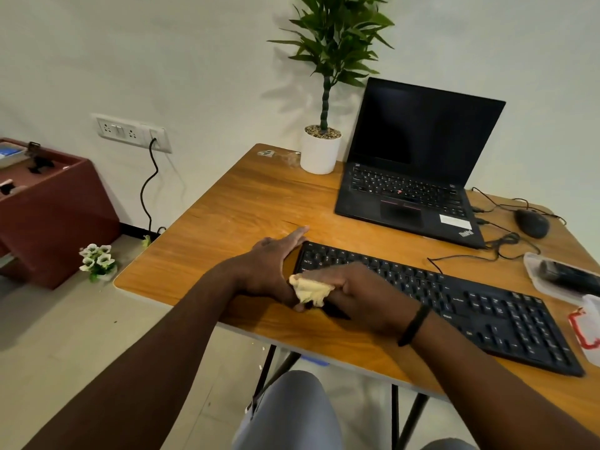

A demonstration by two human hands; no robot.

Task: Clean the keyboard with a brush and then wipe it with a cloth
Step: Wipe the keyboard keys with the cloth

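Both hands work: left hand point(272, 264) flat against keyboard point(454, 297) end, right hand point(360, 293) clutching cloth point(310, 290).

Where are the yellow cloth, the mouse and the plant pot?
yellow cloth point(311, 290), head view, on the bunched middle.
mouse point(531, 223), head view, on its rounded top.
plant pot point(319, 154), head view, on its white side.

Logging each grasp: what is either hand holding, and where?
The right hand grips a bunched yellow cloth by its right end. The left hand holds nothing, braced flat against the keyboard at its left edge.
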